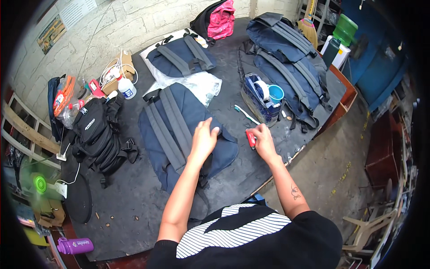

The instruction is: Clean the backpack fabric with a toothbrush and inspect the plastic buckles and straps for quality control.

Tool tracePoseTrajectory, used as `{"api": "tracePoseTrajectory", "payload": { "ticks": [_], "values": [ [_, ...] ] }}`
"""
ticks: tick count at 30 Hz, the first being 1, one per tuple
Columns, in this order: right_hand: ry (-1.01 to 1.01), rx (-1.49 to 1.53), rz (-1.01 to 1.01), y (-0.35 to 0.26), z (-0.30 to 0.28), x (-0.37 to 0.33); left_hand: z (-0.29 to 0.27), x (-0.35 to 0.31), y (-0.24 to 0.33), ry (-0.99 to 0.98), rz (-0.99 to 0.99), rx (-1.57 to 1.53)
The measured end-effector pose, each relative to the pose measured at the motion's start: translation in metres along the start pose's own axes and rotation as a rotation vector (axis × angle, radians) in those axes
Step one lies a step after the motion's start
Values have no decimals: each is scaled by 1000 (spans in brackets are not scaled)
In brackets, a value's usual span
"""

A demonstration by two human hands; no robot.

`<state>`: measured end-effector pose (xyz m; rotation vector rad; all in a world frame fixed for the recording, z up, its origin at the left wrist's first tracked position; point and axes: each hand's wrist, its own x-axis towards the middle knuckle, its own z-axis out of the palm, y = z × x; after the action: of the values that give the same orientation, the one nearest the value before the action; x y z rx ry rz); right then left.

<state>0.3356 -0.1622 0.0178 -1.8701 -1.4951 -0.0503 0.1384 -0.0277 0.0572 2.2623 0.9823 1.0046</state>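
Observation:
A navy backpack (168,130) with grey padded straps lies flat on the black table in front of me. My left hand (204,140) is over its right part, thumb apart from the fingers, with nothing visible in it. To the right, my right hand (263,140) has its fingers closed on a small red object (251,140) with a dark end, just above or at the tabletop; its exact kind is unclear. A green-and-white toothbrush (246,114) lies beyond that hand. Close by stands a clear dark-blue bin (260,101) with a tape roll (261,91) and a light-blue cup (276,93).
More navy backpacks (286,67) are piled at the back right, and another navy bag (181,56) lies on plastic at the back. A black backpack (96,130), a spray bottle (126,87) and a purple bottle (75,245) are on the left. The table's edge (268,180) runs along my right.

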Motion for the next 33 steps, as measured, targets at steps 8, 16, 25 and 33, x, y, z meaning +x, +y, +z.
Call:
{"api": "tracePoseTrajectory", "payload": {
  "ticks": [8, 16, 25, 33],
  "values": [
    [-334, -119, -247, 17, -32, 27, 48, 14, -24, -372, -759, -594],
    [-367, 1281, 433, -66, 26, 15, 63, -2, -27, -2, -803, -1135],
    [31, 276, 299, -94, 81, 3, 70, -17, -37, 457, -556, -1352],
    [76, 512, 473, -88, 67, 7, 74, -15, -40, 424, -569, -1316]
  ]
}}
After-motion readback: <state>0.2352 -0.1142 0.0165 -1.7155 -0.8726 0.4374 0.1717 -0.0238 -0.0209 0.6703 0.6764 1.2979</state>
